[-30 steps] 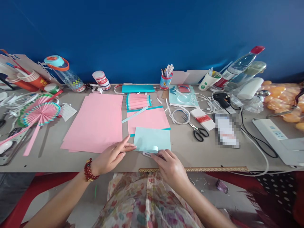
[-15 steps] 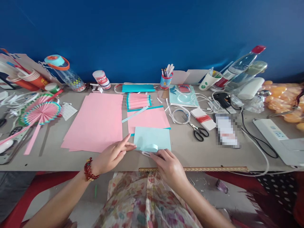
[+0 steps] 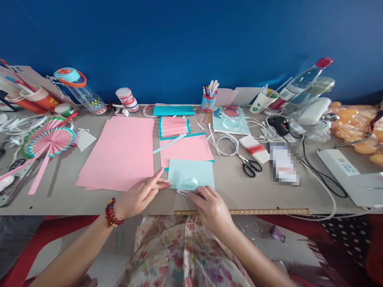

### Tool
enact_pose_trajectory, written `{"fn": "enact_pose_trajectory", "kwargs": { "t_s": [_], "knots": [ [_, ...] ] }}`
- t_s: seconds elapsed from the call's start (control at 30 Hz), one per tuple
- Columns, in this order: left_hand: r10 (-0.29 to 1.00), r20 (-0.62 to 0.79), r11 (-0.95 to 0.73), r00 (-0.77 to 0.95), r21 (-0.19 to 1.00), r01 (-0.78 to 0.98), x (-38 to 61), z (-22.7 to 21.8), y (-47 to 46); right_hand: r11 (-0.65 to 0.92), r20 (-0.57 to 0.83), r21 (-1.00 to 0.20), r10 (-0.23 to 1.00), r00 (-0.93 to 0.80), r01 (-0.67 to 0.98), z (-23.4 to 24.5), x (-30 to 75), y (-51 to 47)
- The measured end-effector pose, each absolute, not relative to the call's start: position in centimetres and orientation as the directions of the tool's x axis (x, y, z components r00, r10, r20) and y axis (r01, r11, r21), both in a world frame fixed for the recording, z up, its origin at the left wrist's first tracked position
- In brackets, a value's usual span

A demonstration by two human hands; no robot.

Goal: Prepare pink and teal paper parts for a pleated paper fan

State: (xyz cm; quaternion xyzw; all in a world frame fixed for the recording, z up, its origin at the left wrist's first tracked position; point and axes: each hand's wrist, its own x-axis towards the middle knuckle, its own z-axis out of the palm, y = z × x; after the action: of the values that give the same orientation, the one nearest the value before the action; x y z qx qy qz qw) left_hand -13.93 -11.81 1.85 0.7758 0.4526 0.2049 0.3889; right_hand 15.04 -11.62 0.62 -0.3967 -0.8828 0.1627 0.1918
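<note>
A light blue sheet of paper lies near the front edge of the desk, its near edge between my hands. A narrow strip of the same paper curls up along that edge. My left hand rests with fingers stretched out, the tips touching the sheet's lower left corner. My right hand is closed at the near edge, gripping a small whitish slotted tool that looks like a utility knife; its blade cannot be made out. Behind the sheet lies pink paper with teal borders, a pale strip across it.
Large pink sheets lie to the left, near a pink folded paper fan. Pleated pink paper lies behind. On the right are black-handled scissors, a thread card, a blurred-out phone-like object and a power strip.
The curled blue strip stands a little rounder and higher. Both hands keep nearly the same places; the whole view has shifted slightly.
</note>
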Motion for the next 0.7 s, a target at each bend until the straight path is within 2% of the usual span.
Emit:
{"fn": "enact_pose_trajectory", "kwargs": {
  "t_s": [0.2, 0.43, 0.57, 0.7],
  "knots": [
    [0.861, -0.020, -0.314, 0.508, 0.766, 0.561, -13.9, 1.9, -11.8, 0.644, 0.233, -0.446, 0.754, -0.614, 0.622, 0.6, 15.0, -11.5],
    [0.864, 0.024, -0.360, 0.503, 0.728, 0.583, -13.7, 1.6, -12.2, 0.690, 0.275, -0.496, 0.701, -0.658, 0.527, 1.0, 16.2, -11.8],
    [0.884, 0.036, -0.384, 0.466, 0.624, 0.681, -13.2, 1.2, -12.6, 0.688, 0.322, -0.538, 0.702, -0.635, 0.488, 1.7, 19.4, -11.1],
    [0.897, 0.113, -0.425, 0.427, 0.485, 0.764, -11.8, 0.9, -12.9, 0.679, 0.408, -0.484, 0.733, -0.545, 0.552, 1.8, 23.3, -9.8]
  ]
}}
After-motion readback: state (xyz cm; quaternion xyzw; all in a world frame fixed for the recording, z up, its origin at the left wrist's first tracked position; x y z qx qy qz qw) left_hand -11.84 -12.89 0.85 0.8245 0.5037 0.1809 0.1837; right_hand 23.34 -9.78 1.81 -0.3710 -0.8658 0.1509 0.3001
